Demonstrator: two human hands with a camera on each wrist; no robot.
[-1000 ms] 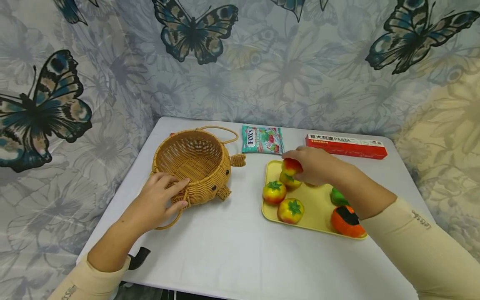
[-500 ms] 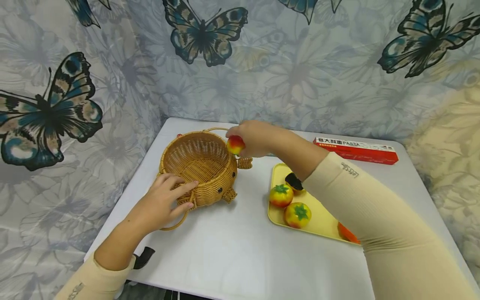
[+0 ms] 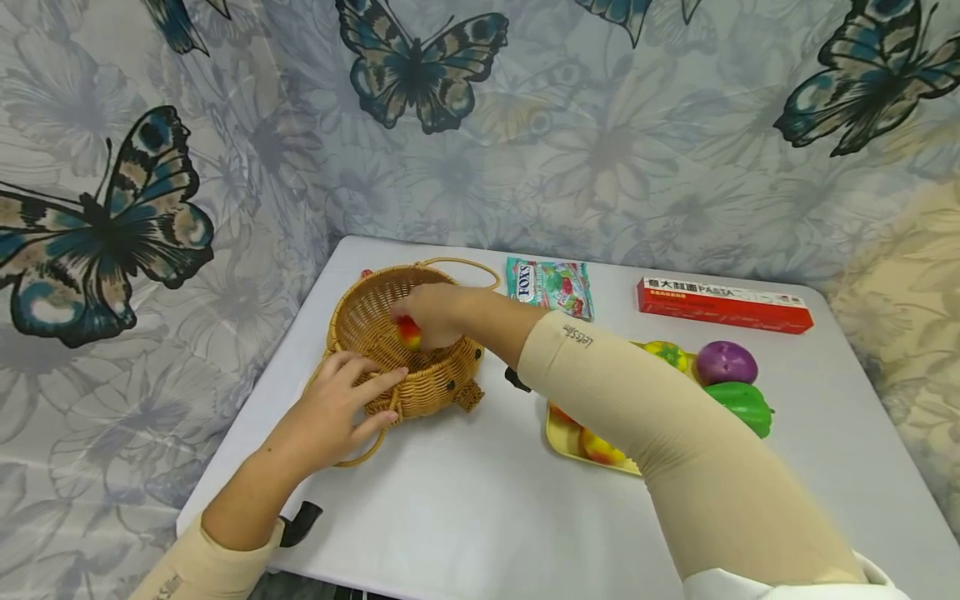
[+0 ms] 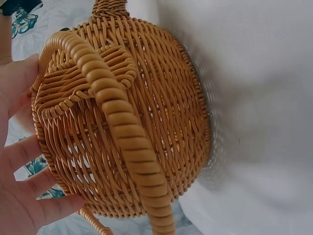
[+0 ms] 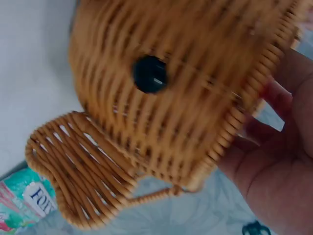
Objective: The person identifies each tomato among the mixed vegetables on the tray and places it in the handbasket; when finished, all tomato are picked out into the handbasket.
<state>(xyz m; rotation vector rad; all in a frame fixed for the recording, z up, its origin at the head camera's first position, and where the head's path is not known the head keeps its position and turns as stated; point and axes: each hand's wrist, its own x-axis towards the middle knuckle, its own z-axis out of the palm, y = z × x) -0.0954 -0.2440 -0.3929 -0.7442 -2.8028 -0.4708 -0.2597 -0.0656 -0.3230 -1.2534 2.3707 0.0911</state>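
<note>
A round wicker basket (image 3: 420, 392) stands at the table's left. The left hand (image 3: 330, 412) rests on its near rim, fingers spread and nearly straight; in the left wrist view, the fingertips of the left hand (image 4: 29, 171) touch the rim beside the looped handle (image 4: 129, 132). Inside the basket's opening, the right hand (image 3: 435, 315) holds a red and yellow fruit (image 3: 408, 332). From the right wrist view, the right hand (image 5: 274, 161) reaches over the rim of the basket (image 5: 186, 98), which hides most of its fingers.
Right of centre, a yellow tray (image 3: 562, 435) holds toy produce, partly hidden by the right sleeve (image 3: 660, 408). A purple vegetable (image 3: 726, 363) and a green pepper (image 3: 742, 407) show beyond the sleeve. Behind lie a FOX'S candy bag (image 3: 551, 286) and a red pasta box (image 3: 723, 307).
The right hand has carried the red and yellow fruit leftward from the tray, across the candy bag, into the basket's opening. The left hand has stayed on the rim.
</note>
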